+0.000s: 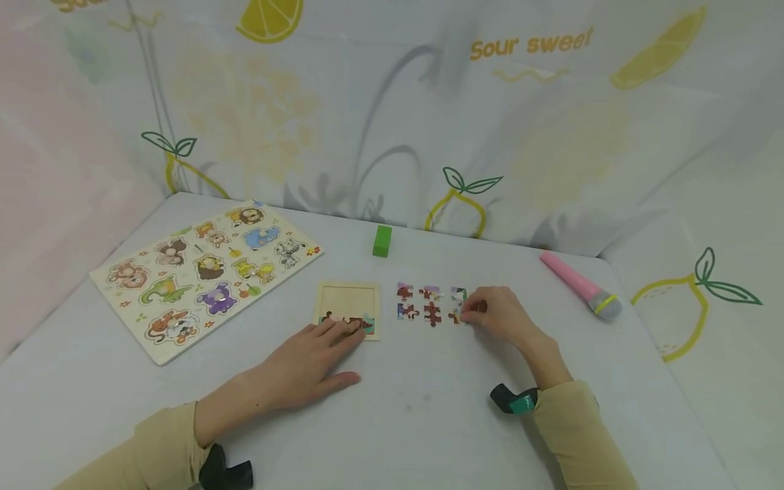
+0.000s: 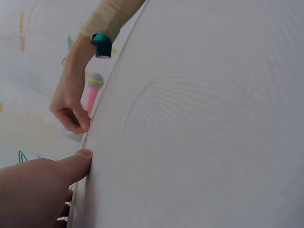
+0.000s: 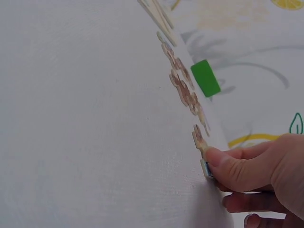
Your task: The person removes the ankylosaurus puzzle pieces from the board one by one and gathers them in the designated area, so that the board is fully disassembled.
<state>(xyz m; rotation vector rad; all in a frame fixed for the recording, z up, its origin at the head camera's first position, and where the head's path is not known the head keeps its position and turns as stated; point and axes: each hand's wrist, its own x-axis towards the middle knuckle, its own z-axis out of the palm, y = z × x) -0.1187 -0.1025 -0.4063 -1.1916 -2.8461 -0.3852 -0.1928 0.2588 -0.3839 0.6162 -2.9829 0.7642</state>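
My left hand lies with its fingers extended over the lower part of a small square wooden puzzle tray. Along the tray's bottom, partly under these fingertips, sit some joined jigsaw pieces. To the right of the tray, loose jigsaw pieces are laid out in two rows. At the right end of the lower row, my right hand pinches a jigsaw piece between thumb and fingers, close over the table. The thumb covers much of this piece in the right wrist view.
A large board of animal shapes lies at the left. Behind the tray is a green block. A pink toy microphone rests at the right. A printed curtain hangs along the table's back edge.
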